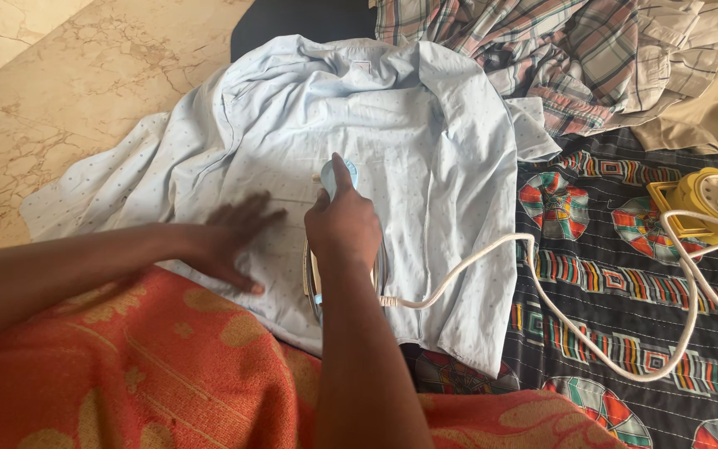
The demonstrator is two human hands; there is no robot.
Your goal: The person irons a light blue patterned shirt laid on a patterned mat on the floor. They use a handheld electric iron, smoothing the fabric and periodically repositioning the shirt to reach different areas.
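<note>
A pale blue dotted shirt (pixel 409 133) lies spread out in front of me. My right hand (pixel 344 224) is closed around the handle of a light blue and white iron (pixel 336 179), which rests flat on the shirt's middle. My left hand (pixel 234 241) lies flat on the fabric just left of the iron, fingers spread and pointing right. The iron's white cord (pixel 558 320) runs off to the right.
A yellow extension reel (pixel 708 199) sits at the right on a dark patterned blanket (pixel 608 283). Crumpled plaid shirts and a tan garment (pixel 592 58) are heaped at the top right. Beige marble floor (pixel 60 91) lies to the left. Orange patterned cloth (pixel 143 374) covers my lap.
</note>
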